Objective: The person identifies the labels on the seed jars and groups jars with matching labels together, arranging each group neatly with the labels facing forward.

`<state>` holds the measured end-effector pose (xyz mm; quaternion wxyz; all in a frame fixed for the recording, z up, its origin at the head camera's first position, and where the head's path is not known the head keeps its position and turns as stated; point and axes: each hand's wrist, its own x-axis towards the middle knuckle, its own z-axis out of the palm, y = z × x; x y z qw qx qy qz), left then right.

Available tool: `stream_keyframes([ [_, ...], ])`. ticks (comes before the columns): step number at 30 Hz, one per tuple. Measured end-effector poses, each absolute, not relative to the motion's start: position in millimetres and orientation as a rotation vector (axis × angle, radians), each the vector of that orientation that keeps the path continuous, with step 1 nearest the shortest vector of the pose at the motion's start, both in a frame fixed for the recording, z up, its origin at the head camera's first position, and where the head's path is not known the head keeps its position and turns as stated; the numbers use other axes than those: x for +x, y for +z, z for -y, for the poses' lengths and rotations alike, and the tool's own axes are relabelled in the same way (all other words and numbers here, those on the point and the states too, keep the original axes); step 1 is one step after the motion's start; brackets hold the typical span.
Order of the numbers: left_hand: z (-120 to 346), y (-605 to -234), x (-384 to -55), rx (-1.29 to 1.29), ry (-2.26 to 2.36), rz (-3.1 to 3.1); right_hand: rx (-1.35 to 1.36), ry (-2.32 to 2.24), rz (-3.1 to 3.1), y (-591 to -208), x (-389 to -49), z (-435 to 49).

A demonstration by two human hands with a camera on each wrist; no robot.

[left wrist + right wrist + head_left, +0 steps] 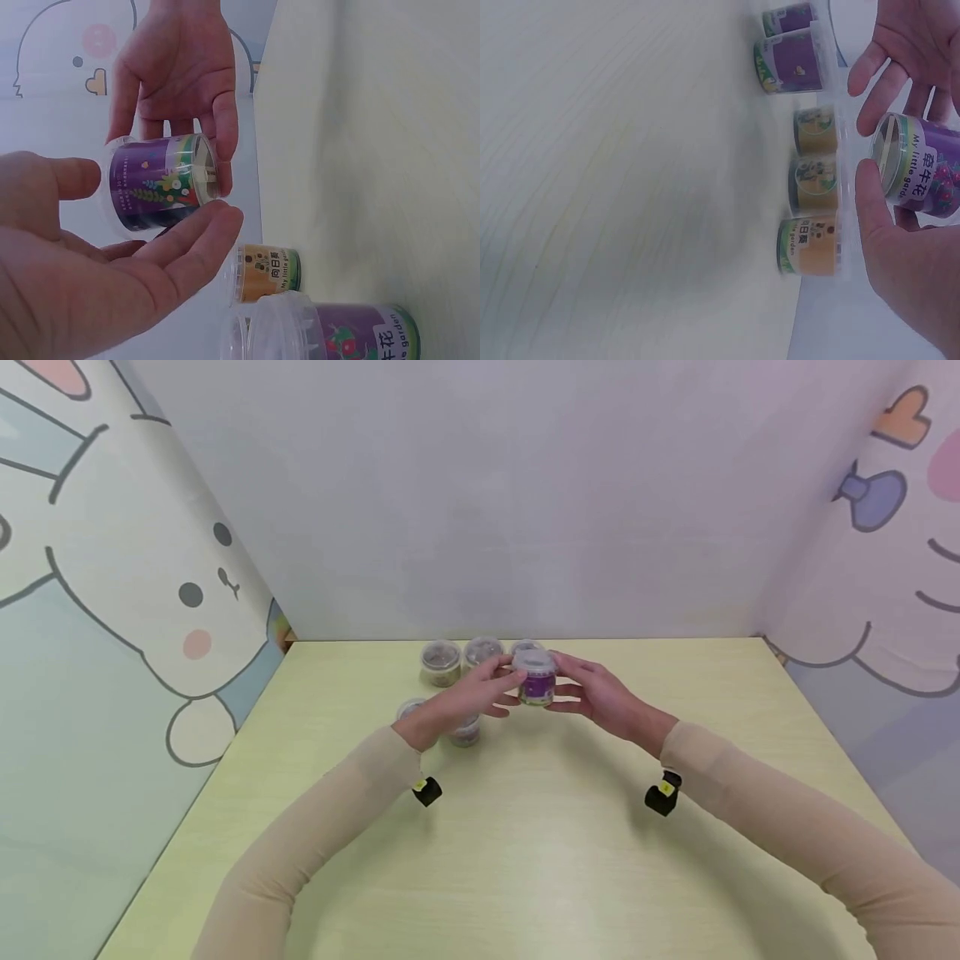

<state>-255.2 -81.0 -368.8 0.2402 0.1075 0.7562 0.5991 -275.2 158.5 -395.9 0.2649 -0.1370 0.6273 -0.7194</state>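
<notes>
Between both hands a small clear plastic cup with a purple label and a clear lid is held upright above the table. My left hand grips it from the left, thumb near the lid and fingers toward the base in the left wrist view. From the right, my right hand holds the same cup with thumb and fingers on its side. The right wrist view shows the label reading "My little garden" and pale contents through the base.
Behind the hands, three orange-labelled lidded cups stand in a row near the back wall. Nearer, two purple-labelled cups sit under the left forearm, partly hidden. Printed cartoon panels flank the pale wooden table.
</notes>
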Motion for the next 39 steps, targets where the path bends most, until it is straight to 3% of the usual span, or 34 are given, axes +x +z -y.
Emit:
stream_keyframes([
  [26,89.8,-378.8,-254.1,0.284,1.796,-2.025,-0.314,-1.921,-1.603,-403.8,-262.1,-140.4],
  [39,90.6,-385.5,-240.7,0.313,1.537,-2.370,-0.278,-1.891,-1.637,-415.6,-259.7,-135.3],
])
